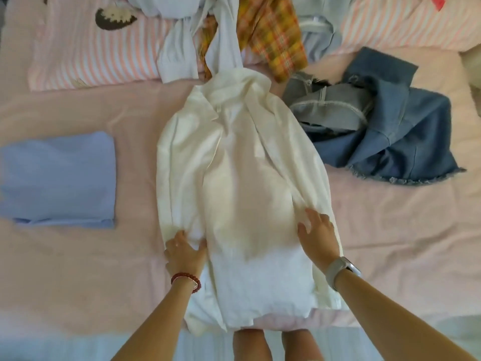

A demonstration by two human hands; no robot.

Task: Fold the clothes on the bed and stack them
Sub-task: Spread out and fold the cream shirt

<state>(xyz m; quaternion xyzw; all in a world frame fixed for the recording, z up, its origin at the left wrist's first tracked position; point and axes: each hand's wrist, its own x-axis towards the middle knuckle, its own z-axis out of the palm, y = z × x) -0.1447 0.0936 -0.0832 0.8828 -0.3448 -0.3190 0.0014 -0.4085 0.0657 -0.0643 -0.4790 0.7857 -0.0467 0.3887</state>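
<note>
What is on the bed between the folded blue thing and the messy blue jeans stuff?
The white shirt lies spread out between the folded blue garment and the denim heap, with pink bedsheet either side. Both hands, left and right, rest on it. The head view shows this.

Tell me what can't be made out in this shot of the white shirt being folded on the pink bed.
Head view:
- Pale blue and orange plaid clothes pile: cut off by the top edge.
- Crumpled blue denim garment: bunched, so its type is unclear.
- Left hand fingertips: sunk in folds of the white shirt.
- Shirt's sleeves: folded in, partly hidden.
- Right hand palm: faces down, unseen.
- Folded light blue garment: blurred.
</note>
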